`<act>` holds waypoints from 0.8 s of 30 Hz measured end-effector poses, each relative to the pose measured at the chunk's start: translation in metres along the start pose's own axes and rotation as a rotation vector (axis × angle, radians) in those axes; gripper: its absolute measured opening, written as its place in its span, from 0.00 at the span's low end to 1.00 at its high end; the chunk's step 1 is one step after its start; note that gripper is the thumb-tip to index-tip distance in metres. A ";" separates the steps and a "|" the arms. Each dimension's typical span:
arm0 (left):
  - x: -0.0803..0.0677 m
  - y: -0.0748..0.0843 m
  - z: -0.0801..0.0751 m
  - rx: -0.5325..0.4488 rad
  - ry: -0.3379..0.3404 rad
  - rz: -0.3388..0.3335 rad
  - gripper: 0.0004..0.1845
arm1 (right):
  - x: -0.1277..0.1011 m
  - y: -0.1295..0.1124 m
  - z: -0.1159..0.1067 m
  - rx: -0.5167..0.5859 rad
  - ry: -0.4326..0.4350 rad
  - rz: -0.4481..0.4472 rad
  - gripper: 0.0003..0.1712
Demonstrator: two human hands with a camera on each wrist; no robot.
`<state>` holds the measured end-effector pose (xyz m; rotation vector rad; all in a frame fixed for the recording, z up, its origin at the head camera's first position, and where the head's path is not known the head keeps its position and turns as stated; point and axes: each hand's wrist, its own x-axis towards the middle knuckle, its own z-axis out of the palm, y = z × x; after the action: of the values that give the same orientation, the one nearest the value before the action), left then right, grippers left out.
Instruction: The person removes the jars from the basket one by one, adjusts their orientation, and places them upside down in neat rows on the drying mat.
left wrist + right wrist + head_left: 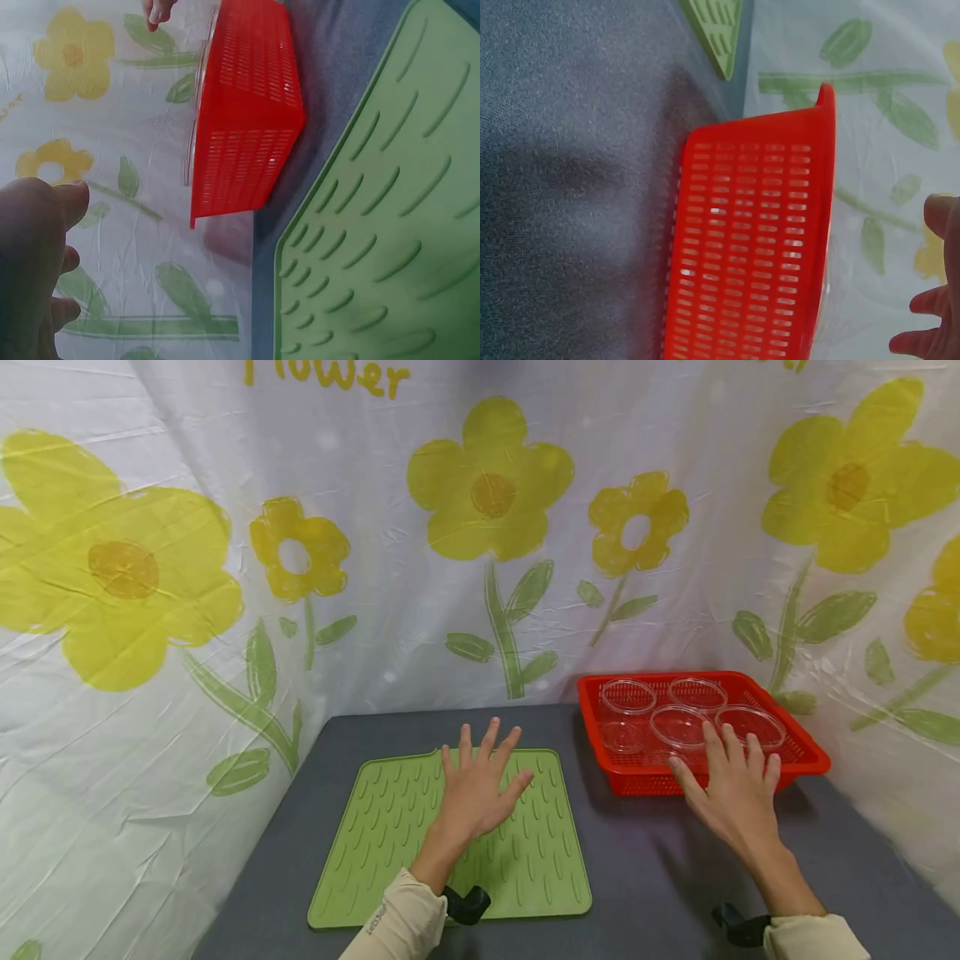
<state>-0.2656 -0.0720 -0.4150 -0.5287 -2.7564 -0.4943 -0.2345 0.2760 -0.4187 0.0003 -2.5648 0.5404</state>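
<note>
While the left hand (480,785) hovers flat-fingered over the green mat (390,835), the right hand (738,789), spread and empty, reaches the red basket (806,752) of clear dishes (678,725) just ahead.

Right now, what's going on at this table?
A person's open left hand hovers over a green ribbed mat on the grey table. The open right hand reaches over the near rim of a red basket holding clear round dishes. Neither hand holds anything.
</note>
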 end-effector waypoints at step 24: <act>0.002 0.028 0.019 -0.106 -0.012 0.049 0.33 | 0.031 0.023 0.022 0.011 0.102 0.053 0.50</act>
<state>-0.2599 -0.0396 -0.4237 -0.6248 -2.7330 -0.6299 -0.2740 0.2922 -0.4295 -0.0898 -2.4682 0.5600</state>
